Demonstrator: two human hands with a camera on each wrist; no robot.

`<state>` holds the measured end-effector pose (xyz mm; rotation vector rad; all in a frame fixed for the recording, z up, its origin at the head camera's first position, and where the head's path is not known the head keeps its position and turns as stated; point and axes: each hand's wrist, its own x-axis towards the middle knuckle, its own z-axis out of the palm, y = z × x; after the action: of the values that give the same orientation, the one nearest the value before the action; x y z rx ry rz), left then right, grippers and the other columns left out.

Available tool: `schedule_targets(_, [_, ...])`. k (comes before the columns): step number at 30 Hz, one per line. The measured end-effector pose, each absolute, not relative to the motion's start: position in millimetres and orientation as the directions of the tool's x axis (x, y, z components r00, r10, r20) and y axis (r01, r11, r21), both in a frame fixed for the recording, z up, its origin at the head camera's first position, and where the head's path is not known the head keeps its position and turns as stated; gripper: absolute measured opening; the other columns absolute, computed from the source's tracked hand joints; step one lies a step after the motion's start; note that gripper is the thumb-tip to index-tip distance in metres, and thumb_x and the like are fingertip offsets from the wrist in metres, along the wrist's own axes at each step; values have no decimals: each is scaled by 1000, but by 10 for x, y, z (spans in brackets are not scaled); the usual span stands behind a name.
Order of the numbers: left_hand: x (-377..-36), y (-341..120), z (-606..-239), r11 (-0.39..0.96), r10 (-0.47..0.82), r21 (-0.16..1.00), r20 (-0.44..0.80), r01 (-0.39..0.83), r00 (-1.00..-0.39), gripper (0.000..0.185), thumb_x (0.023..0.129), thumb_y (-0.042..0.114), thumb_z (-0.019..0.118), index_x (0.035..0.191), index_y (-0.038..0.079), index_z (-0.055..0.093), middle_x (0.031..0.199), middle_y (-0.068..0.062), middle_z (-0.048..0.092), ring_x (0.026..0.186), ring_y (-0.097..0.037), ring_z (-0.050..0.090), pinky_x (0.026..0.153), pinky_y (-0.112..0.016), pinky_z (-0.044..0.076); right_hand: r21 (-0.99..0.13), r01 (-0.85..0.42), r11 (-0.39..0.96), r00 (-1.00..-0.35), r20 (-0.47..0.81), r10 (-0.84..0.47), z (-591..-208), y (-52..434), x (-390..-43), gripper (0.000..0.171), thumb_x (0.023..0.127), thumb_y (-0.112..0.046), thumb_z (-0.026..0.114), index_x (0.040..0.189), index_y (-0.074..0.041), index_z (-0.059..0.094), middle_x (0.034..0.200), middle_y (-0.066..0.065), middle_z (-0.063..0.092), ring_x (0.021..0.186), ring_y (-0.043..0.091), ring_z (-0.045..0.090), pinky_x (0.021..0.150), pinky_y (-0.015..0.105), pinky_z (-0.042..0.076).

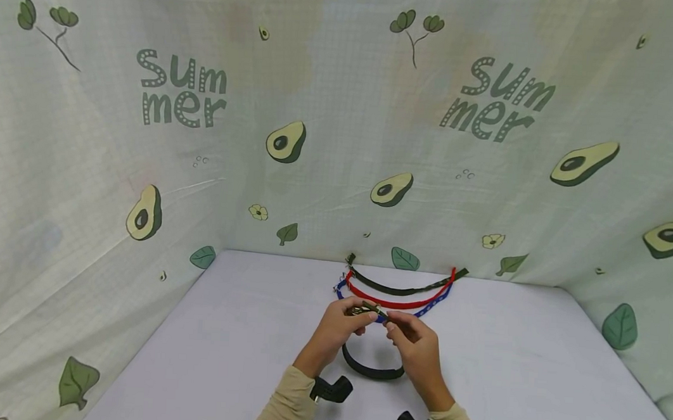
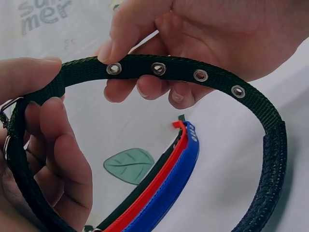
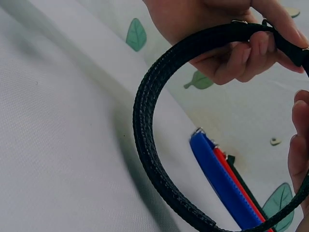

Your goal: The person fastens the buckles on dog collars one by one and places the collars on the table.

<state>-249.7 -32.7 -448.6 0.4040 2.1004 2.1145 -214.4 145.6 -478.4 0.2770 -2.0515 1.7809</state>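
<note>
A dark green webbing collar (image 2: 276, 159) is bent into a loop between both hands, its padded lower part (image 1: 372, 372) hanging towards the white table. My left hand (image 1: 336, 329) pinches the collar by its metal buckle end, thumb on top of the strap. With fingertips and thumb, my right hand (image 1: 418, 349) grips the strap end, where several metal eyelets (image 2: 158, 68) show. In the left wrist view the strap end meets the other end near the left thumb. Part of the buckle (image 2: 9, 108) is hidden by the left hand.
Behind the hands, a dark green collar (image 1: 406, 292), a red collar (image 1: 394, 304) and a blue collar (image 1: 434, 304) lie curved on the white table (image 1: 238, 344). A cloth (image 1: 342, 109) printed with avocados and leaves rises at the back and sides.
</note>
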Motion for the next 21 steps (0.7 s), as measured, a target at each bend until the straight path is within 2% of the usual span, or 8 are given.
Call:
schedule_targets(4, [-2497, -304, -4495, -20, 294, 995, 104, 102, -950, 33, 91, 27, 77, 111, 3, 69, 94, -7, 65, 78, -18, 60, 71, -29, 51, -896, -417, 156, -892, 436, 118, -4759, 1448, -2131, 21, 95, -7, 70, 115, -5, 70, 101, 9, 71, 80, 20, 67, 68, 27, 56])
schedule_targets(9, [-2488, -276, -4509, 4, 306, 992, 119, 126, -945, 29, 91, 27, 76, 108, 3, 70, 89, -5, 64, 78, -18, 59, 71, -32, 50, -893, -428, 139, -887, 444, 125, -4757, 1434, -2123, 24, 93, -6, 71, 117, -4, 68, 103, 10, 69, 86, 24, 68, 72, 26, 57])
schedule_targets(15, [-2463, -222, -4527, 31, 292, 992, 105, 119, -951, 27, 91, 28, 76, 103, 5, 72, 80, -1, 58, 70, -16, 53, 64, -30, 44, -891, -427, 155, -882, 448, 145, -4761, 1424, -2126, 27, 92, -2, 72, 118, -3, 67, 102, 10, 68, 83, 22, 67, 70, 25, 56])
schedule_targets(21, [-2431, -178, -4528, 15, 294, 994, 98, 107, -951, 29, 90, 26, 76, 109, 6, 69, 89, -2, 63, 75, -17, 54, 65, -30, 44, -901, -399, 171, -891, 425, 162, -4765, 1422, -2129, 29, 90, 2, 71, 119, 0, 67, 101, 12, 67, 84, 19, 65, 71, 23, 55])
